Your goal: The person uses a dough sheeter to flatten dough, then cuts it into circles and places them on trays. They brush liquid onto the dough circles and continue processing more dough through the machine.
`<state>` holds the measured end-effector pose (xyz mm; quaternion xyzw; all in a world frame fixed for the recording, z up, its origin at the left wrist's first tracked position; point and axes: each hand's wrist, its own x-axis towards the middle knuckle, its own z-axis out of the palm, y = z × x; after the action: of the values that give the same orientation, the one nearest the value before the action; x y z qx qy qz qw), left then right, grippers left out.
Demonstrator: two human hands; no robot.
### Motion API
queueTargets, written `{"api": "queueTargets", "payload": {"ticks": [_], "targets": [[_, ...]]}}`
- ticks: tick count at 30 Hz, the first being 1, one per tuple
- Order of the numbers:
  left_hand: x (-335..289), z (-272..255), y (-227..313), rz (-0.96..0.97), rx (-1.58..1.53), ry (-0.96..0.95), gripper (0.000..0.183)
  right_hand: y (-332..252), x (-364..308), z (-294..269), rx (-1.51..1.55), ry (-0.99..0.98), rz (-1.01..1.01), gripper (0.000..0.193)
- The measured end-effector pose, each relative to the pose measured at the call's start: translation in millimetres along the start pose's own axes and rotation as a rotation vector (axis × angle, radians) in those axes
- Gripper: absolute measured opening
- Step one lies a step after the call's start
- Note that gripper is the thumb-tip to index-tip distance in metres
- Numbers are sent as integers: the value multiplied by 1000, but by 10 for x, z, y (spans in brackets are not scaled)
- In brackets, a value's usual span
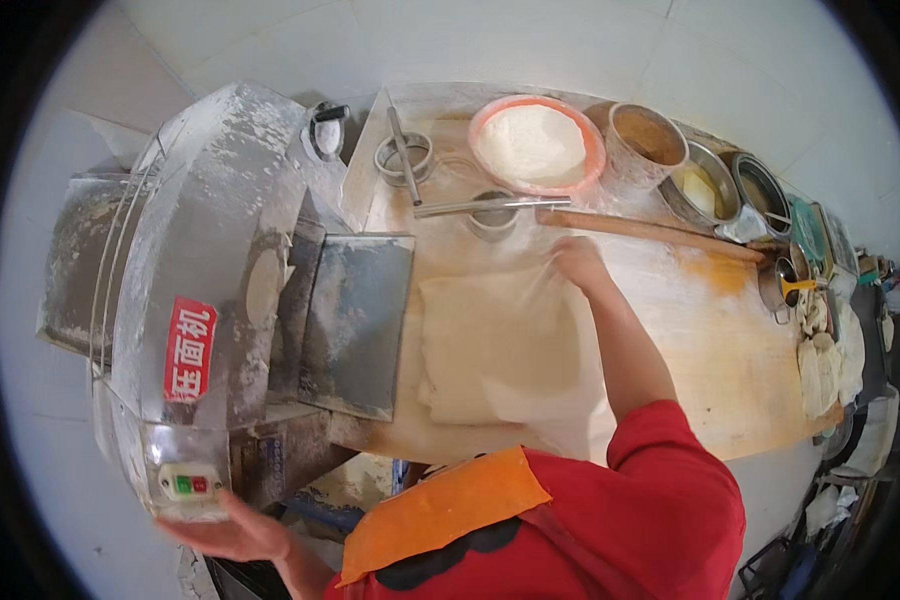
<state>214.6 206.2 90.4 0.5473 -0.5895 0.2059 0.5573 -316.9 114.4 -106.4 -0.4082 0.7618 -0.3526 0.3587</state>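
Observation:
A pale folded sheet of dough [500,350] lies flat on the floured wooden worktop [690,350]. At its far right corner is my right hand [578,262], its fingers drawn together and pointing down. A faint white streak shows just under the fingertips; whether it is flour or the dough's edge I cannot tell. Down at the lower left, my left hand [235,530] is open with fingers stretched out. It holds nothing and sits just below the green and red push-button switch [190,483] of the large metal dough-rolling machine [205,250]; contact with the switch is unclear.
Beside the dough is the machine's metal plate [360,325]. Along the back stand a pink bowl of flour [490,128], a clear bucket [648,140] and a metal pot [705,185]. A long wooden rolling pin [660,232] lies beyond my right hand. Pale dough pieces [820,370] rest far right.

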Motion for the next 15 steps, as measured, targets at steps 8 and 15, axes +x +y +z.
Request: {"api": "queueTargets", "payload": {"ticks": [8,15], "targets": [[-1974,1417,426,-769,-225,-1255,72,89,-1307,1436,-377,-55,-828,46],[-1852,1744,606,-1124,-315,-1618,58,714,-2216,160,-338,463,-114,22]]}}
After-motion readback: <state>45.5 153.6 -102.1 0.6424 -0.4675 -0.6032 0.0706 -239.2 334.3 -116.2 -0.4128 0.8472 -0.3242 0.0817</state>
